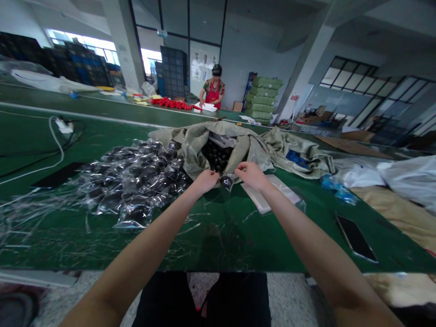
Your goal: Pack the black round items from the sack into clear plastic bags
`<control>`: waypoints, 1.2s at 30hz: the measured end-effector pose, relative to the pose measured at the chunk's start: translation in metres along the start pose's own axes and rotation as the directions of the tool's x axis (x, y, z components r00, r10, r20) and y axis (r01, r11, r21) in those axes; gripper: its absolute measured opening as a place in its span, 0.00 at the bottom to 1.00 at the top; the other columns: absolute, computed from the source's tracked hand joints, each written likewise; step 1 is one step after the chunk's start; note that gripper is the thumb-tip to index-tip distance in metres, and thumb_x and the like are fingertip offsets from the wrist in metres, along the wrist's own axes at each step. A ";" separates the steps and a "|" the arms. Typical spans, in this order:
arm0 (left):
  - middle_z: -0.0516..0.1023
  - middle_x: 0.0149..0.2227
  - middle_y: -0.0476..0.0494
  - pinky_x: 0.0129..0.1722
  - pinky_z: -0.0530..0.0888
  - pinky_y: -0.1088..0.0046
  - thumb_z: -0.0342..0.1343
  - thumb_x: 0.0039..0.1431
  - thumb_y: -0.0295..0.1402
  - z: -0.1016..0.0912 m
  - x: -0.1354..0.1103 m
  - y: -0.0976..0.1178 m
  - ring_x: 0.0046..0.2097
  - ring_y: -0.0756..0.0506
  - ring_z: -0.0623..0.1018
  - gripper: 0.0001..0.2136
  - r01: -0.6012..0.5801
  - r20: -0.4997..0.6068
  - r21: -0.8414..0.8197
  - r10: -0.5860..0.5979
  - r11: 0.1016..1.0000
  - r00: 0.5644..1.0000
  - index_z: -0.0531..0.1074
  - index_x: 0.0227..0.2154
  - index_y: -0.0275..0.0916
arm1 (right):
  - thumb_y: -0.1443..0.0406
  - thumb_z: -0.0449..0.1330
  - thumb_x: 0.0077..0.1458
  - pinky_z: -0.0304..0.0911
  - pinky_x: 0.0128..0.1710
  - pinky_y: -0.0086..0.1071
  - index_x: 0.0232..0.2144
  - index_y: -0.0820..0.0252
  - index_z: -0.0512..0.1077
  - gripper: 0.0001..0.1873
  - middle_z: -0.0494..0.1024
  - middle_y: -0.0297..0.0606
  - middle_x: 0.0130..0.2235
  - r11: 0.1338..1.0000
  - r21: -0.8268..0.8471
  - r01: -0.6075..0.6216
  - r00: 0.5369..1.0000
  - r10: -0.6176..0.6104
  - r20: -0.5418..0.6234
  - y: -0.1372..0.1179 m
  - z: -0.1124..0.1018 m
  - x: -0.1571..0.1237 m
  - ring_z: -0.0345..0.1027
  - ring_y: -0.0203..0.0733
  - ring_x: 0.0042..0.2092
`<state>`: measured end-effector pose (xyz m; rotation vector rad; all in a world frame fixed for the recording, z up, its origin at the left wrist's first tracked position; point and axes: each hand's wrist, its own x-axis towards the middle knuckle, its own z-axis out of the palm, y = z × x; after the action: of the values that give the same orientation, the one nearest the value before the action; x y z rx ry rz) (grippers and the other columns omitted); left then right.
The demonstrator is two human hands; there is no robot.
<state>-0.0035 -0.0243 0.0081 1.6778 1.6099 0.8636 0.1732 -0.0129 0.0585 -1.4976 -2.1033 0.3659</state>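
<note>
A small clear plastic bag (226, 183) with a dark round piece inside hangs between my two hands, just in front of an open woven sack. My left hand (207, 180) is closed, its fingertips pinching the bag's left side. On the other side my right hand (251, 175) pinches the bag's right edge with thumb and forefinger. Inside the sack (194, 152) lie many loose black round pieces (217, 156). A flat stack of clear bags (262, 202) lies partly under my right forearm. To the left spreads a heap of bagged black pieces (136, 175).
A dark phone (356, 238) lies on the green table (218, 245) at right. A second sack (303, 154) holds blue items. Dark flat device (57, 175), white cable (57, 136) and plastic strips are at left. Across the table, a person (213, 88) stands beside red items (173, 104).
</note>
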 end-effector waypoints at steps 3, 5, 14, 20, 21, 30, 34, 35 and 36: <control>0.64 0.17 0.49 0.23 0.58 0.72 0.47 0.55 0.36 0.001 0.001 -0.003 0.21 0.49 0.64 0.13 0.010 0.035 -0.065 -0.008 0.998 0.999 0.68 0.19 0.38 | 0.65 0.57 0.50 0.55 0.29 0.28 0.24 0.62 0.76 0.09 0.75 0.34 0.24 0.999 -0.030 -0.045 0.999 0.045 0.016 0.004 -0.001 0.001 0.66 0.37 0.28; 0.65 0.17 0.49 0.24 0.58 0.72 0.47 0.54 0.36 0.000 0.000 -0.002 0.22 0.49 0.65 0.12 -0.006 0.019 -0.059 0.007 0.998 1.000 0.69 0.19 0.37 | 0.65 0.57 0.51 0.55 0.29 0.28 0.23 0.62 0.76 0.10 0.76 0.35 0.24 0.997 -0.048 -0.055 0.998 0.056 0.011 0.008 -0.001 0.002 0.67 0.37 0.28; 0.75 0.24 0.41 0.29 0.63 0.72 0.45 0.56 0.36 0.010 0.001 -0.004 0.31 0.44 0.74 0.15 0.004 -0.075 0.085 0.003 0.996 0.997 0.72 0.21 0.37 | 0.64 0.58 0.50 0.56 0.30 0.29 0.22 0.61 0.76 0.10 0.77 0.36 0.25 0.995 -0.098 0.016 1.000 -0.013 0.025 0.009 0.004 0.007 0.67 0.38 0.29; 0.72 0.23 0.44 0.28 0.61 0.73 0.45 0.55 0.36 0.020 0.006 -0.020 0.29 0.46 0.72 0.14 0.042 -0.096 0.001 -0.042 0.999 0.994 0.68 0.18 0.38 | 0.64 0.57 0.51 0.55 0.30 0.28 0.22 0.60 0.74 0.10 0.76 0.35 0.25 0.990 -0.095 0.100 0.993 -0.093 0.079 0.009 0.008 0.009 0.66 0.37 0.29; 0.71 0.22 0.45 0.28 0.60 0.73 0.45 0.56 0.36 0.020 0.006 -0.022 0.29 0.46 0.71 0.14 0.043 -0.091 -0.005 -0.044 0.999 0.995 0.67 0.18 0.39 | 0.64 0.57 0.51 0.55 0.30 0.28 0.21 0.60 0.74 0.10 0.76 0.34 0.24 0.991 -0.093 0.096 0.993 -0.088 0.083 0.009 0.008 0.010 0.65 0.36 0.29; 0.76 0.29 0.44 0.32 0.65 0.72 0.55 0.53 0.43 0.011 0.002 -0.025 0.32 0.46 0.73 0.13 -0.174 -0.109 0.198 0.198 0.965 0.974 0.74 0.28 0.37 | 0.64 0.57 0.50 0.54 0.30 0.29 0.20 0.60 0.73 0.11 0.74 0.34 0.23 0.989 -0.096 0.109 0.992 -0.102 0.080 0.009 0.010 0.013 0.64 0.36 0.28; 0.80 0.39 0.44 0.40 0.70 0.73 0.57 0.55 0.36 0.015 0.006 -0.030 0.41 0.46 0.76 0.09 -0.395 -0.050 0.081 0.400 0.915 0.915 0.77 0.34 0.38 | 0.64 0.57 0.49 0.53 0.29 0.29 0.20 0.61 0.72 0.10 0.73 0.34 0.22 0.987 -0.091 0.131 0.986 -0.120 0.118 0.017 0.012 0.011 0.63 0.35 0.27; 0.80 0.39 0.44 0.40 0.71 0.74 0.56 0.56 0.36 0.016 0.007 -0.032 0.41 0.46 0.76 0.09 -0.413 -0.029 0.049 0.415 0.909 0.910 0.78 0.33 0.38 | 0.64 0.57 0.49 0.53 0.29 0.29 0.20 0.61 0.72 0.10 0.73 0.33 0.22 0.988 -0.081 0.135 0.984 -0.124 0.126 0.020 0.012 0.010 0.62 0.35 0.27; 0.80 0.38 0.44 0.39 0.71 0.74 0.55 0.57 0.36 0.017 0.007 -0.032 0.39 0.47 0.76 0.09 -0.420 -0.013 0.025 0.420 0.907 0.907 0.78 0.33 0.38 | 0.64 0.57 0.49 0.53 0.29 0.29 0.19 0.61 0.72 0.10 0.73 0.33 0.22 0.988 -0.067 0.136 0.983 -0.127 0.133 0.023 0.012 0.010 0.62 0.35 0.27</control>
<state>-0.0074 -0.0165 -0.0279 2.0795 1.2866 1.0720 0.1823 0.0049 0.0400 -1.4005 -2.3281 0.3448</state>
